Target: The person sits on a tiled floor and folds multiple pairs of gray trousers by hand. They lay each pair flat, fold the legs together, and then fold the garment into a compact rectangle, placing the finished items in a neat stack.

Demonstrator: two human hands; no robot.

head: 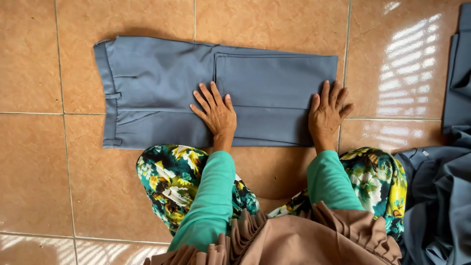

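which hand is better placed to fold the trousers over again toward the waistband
Right, probably. The right hand lies flat at the folded end of the trousers; the left hand presses mid-length, where the crease would fall.

The heap of grey cloth [444,196] runs off the right and bottom edges, so its full shape cannot be told. The folded trousers [162,88] hide their lower layers, and both hands cover parts of the fold. The person's sleeves [211,196] and brown garment [304,240] are cut off by the bottom edge. The floor [39,172] continues past every edge.
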